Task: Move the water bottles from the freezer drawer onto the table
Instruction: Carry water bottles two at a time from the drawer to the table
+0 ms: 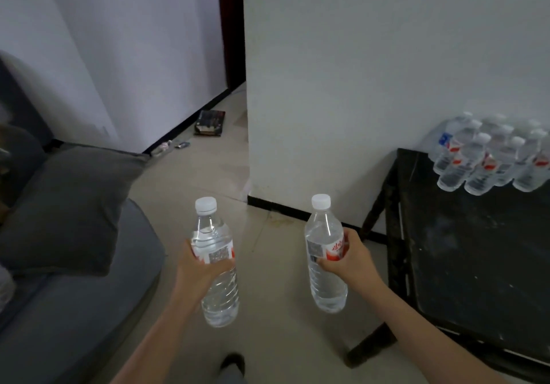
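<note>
The left hand [202, 273] is wrapped round the waist of the first water bottle [212, 228], with its fingers curled over the red-and-white label. The right hand [348, 260] is clamped in the same way on the second water bottle [323, 231]. Both bottles are held upright with white caps up and long axes near vertical, the first tilted slightly. They are held well apart above the tiled floor [276, 339]. The freezer drawer is not seen. The black table [476, 264] lies to the right and a little ahead, and the right hand is plainly the nearer to it. The left hand would have to be brought across the body. A group of bottles [488, 157] is already stood at the table's far corner against the white wall [357, 86], and bare dark top is left in front of it. The next move is judged to be a rightward carry and an upright set-down beside that group. A grey sofa [74, 324] with a cushion [68, 211] lies on the left
</note>
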`<state>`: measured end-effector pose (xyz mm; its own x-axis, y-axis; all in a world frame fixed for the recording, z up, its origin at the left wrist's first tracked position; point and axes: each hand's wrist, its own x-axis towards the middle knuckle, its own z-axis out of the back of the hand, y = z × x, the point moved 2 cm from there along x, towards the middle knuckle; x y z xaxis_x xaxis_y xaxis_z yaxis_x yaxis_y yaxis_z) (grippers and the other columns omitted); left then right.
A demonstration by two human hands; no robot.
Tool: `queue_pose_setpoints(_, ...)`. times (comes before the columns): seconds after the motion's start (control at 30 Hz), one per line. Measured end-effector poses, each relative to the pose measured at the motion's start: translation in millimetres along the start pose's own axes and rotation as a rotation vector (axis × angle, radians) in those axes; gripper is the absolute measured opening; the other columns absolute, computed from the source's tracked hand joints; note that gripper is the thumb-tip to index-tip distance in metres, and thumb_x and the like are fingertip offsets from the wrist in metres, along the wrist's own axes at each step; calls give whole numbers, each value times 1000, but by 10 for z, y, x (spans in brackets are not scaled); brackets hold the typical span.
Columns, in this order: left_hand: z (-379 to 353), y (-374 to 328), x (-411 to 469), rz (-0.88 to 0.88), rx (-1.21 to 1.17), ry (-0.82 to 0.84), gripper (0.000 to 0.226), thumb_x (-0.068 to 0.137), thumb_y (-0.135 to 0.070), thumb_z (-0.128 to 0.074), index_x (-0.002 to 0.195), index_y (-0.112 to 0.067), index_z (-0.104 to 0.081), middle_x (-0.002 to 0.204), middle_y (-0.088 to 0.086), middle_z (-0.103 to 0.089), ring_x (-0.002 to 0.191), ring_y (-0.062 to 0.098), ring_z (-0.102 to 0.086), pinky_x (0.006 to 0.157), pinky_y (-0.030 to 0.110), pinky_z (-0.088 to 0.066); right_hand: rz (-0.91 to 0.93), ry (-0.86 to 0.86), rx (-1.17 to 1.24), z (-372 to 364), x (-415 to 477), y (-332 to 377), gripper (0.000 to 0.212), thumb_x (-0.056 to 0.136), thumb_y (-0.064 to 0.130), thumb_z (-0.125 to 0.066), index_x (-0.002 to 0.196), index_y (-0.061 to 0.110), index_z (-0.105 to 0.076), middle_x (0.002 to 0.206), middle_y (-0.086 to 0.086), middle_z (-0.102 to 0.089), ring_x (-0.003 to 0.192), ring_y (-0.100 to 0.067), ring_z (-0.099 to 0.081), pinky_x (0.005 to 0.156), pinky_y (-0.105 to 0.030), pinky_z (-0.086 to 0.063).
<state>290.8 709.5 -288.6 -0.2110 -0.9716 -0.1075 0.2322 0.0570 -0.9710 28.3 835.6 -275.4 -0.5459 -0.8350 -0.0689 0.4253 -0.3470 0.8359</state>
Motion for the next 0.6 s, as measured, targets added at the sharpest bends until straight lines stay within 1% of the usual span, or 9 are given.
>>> queue_pose_setpoints(0.07, -211, -15, 284, 16, -13, 33, 59, 56, -1, -83, 105, -5, -52, 92, 14, -67, 81, 28, -66, 68, 34, -51, -29, -38, -19, 58, 205, -91, 66, 63, 17, -82, 110, 27, -37, 93, 20, -48, 83, 0, -50, 68, -10, -40)
queue_pose_setpoints(0.13, -446, -39, 621, 30, -21, 66, 65, 52, -5, -85, 107, -8, -50, 94, 11, -66, 82, 26, -65, 68, 32, -50, -62, -77, -40, 142, 451, -171, 68, 63, 17, -82, 115, 23, -39, 98, 14, -50, 89, -5, -52, 76, -17, -43)
queue_pose_setpoints(0.23, -768, -158, 1124, 14, -25, 121, 66, 50, -9, -85, 106, -10, -50, 93, 8, -66, 82, 24, -65, 63, 28, -49, -117, -132, -63, 309, 781, -228, 72, 62, 17, -83, 121, 17, -40, 102, 9, -51, 94, -10, -52, 81, -24, -44)
queue_pose_setpoints(0.3, -1043, -265, 1570, 0, -39, 185, 69, 46, -13, -83, 106, -13, -48, 92, 6, -65, 82, 23, -65, 68, 32, -50, -155, -209, -60, 448, 1061, -249, 74, 62, 17, -83, 123, 16, -40, 104, 6, -53, 95, -12, -54, 84, -27, -46)
queue_pose_setpoints(0.37, -1278, -387, 1910, -18, -47, 245, 68, 51, -5, -84, 107, -13, -47, 92, 5, -63, 82, 22, -63, 71, 32, -49, -199, -270, -52, 571, 1224, -236, 75, 62, 17, -83, 124, 15, -40, 106, 4, -54, 98, -14, -54, 87, -30, -47)
queue_pose_setpoints(0.4, -1476, -484, 2153, -35, -50, 294, 65, 54, 0, -83, 106, -14, -46, 92, 3, -63, 81, 20, -62, 68, 30, -48, -229, -319, -54, 676, 1366, -255, 76, 62, 17, -83, 125, 15, -39, 106, 4, -54, 99, -15, -55, 88, -31, -47)
queue_pose_setpoints(0.5, -1902, -664, 2597, -73, -40, 405, 62, 58, 3, -82, 104, -15, -44, 88, -4, -59, 77, 13, -59, 60, 21, -42, -313, -409, -2, 864, 1531, -285, 80, 60, 21, -85, 124, 20, -37, 107, 7, -55, 99, -13, -56, 84, -28, -48)
queue_pose_setpoints(0.53, -2046, -721, 2695, -90, -29, 439, 61, 58, 2, -82, 103, -14, -44, 87, -4, -59, 76, 12, -59, 60, 20, -41, -338, -456, 22, 921, 1558, -311, 80, 60, 22, -85, 123, 21, -37, 107, 9, -55, 97, -11, -57, 81, -25, -48)
queue_pose_setpoints(0.6, -2298, -753, 2840, -119, -10, 490, 62, 57, 1, -83, 105, -12, -44, 89, -2, -58, 76, 11, -57, 64, 24, -42, -375, -554, 75, 999, 1548, -373, 77, 58, 22, -86, 118, 25, -37, 102, 14, -55, 92, -5, -57, 73, -17, -46)
